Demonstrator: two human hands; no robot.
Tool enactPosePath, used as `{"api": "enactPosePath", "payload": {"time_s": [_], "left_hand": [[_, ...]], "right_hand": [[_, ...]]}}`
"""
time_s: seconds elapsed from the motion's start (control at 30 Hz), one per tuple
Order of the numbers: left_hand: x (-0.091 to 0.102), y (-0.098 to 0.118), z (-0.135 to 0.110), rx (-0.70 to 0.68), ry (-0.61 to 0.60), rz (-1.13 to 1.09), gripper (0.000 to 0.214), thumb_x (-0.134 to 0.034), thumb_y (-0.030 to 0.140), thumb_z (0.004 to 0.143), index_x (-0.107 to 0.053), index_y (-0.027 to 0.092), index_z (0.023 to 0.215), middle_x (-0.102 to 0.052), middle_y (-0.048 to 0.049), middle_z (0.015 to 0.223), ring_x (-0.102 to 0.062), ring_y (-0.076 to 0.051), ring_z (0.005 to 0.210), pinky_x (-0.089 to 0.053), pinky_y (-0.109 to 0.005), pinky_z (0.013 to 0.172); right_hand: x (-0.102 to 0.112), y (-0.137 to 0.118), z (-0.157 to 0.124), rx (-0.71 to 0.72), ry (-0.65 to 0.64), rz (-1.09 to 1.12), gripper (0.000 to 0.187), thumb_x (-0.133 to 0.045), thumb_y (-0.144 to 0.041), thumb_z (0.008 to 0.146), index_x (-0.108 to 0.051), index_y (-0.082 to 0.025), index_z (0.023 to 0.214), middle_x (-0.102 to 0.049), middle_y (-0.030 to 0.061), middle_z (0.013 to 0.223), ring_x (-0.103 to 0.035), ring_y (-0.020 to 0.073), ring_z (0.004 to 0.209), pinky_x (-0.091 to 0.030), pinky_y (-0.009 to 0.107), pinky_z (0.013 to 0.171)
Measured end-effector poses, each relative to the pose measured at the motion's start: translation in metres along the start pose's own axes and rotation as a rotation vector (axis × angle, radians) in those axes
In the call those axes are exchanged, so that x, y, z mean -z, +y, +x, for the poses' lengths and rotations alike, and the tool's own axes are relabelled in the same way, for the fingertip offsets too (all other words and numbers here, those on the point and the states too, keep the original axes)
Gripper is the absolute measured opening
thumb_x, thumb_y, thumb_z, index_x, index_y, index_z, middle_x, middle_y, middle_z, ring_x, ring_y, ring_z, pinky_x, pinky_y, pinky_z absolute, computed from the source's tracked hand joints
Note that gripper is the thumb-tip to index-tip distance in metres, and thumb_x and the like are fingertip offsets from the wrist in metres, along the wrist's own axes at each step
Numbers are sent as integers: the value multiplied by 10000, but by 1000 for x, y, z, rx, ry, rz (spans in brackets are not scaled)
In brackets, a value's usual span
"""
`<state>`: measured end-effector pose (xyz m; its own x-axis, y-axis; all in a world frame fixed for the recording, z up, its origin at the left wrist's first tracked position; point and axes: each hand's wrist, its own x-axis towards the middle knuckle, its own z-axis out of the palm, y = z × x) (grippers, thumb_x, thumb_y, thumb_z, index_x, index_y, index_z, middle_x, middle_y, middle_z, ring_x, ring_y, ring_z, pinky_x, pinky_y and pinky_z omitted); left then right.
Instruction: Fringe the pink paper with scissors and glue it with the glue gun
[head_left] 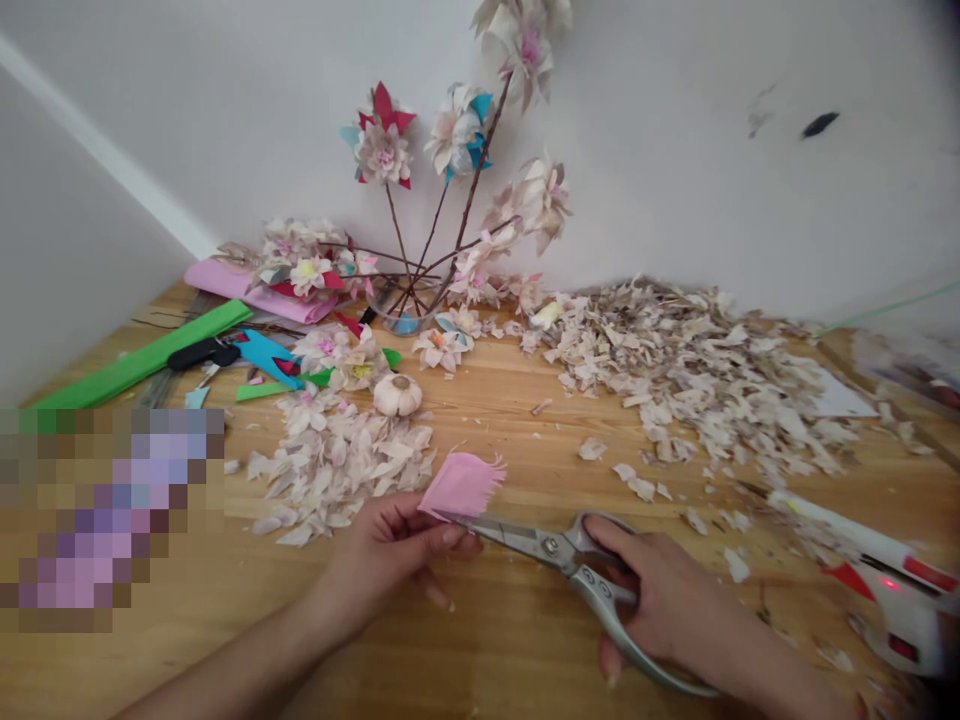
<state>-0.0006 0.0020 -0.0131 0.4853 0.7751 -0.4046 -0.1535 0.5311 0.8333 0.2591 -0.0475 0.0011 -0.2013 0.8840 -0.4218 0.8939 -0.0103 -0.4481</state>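
Observation:
A small piece of pink crepe paper [461,482] with a fringed right edge is pinched in my left hand [397,540], between thumb and fingers. My right hand [660,590] grips silver metal scissors [551,547] by their handles. The blades point left and lie along the lower edge of the pink paper, close to my left fingertips. Whether the blades are fully closed is hard to make out. Just beyond my left hand lies a pile of pale petals [360,450], with a garlic bulb [397,395] at its back edge.
A glue gun [885,570] with a red light lies at right. Behind it spreads a big heap of dry husks [675,350]. Handmade flowers on twigs lean from a clear bowl [405,318] by the wall. Green paper [142,365] and a pink roll [262,292] are at left.

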Motion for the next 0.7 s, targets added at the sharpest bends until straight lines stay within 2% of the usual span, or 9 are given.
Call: {"api": "enactPosePath", "payload": {"time_s": [0.27,0.43,0.57,0.7], "left_hand": [[1,0,3,-8,0,36,250,-760,332,650,-725,176,843,-754,-68,769,-697,-222,779,-548,-200,421],[0,3,3,3,35,37,242,-776,347,617,-733,174,780,-752,-55,710,-695,-201,702,-541,-200,414],[1,0,3,-15,54,35,219,-776,339,611,-730,168,740,-745,-53,681,-681,-179,643,-526,-189,404],[2,-1,2,-47,73,44,172,-778,310,607,-721,170,688,-737,-29,667,-601,-105,475,-515,-185,393]], "right_hand": [[-1,1,0,10,2,9,518,-862,-385,453,-468,-251,761,-567,-85,648,-441,128,553,-294,222,496],[0,0,0,17,8,3,523,-862,-412,436,-471,-246,741,-576,-80,655,-436,121,544,-292,212,487],[2,0,0,32,23,-36,586,-872,-442,382,-492,-247,783,-623,-48,733,-521,160,620,-339,226,532],[4,-1,2,53,21,-34,636,-878,-470,369,-505,-239,829,-640,-14,825,-571,200,712,-381,242,601]]}}
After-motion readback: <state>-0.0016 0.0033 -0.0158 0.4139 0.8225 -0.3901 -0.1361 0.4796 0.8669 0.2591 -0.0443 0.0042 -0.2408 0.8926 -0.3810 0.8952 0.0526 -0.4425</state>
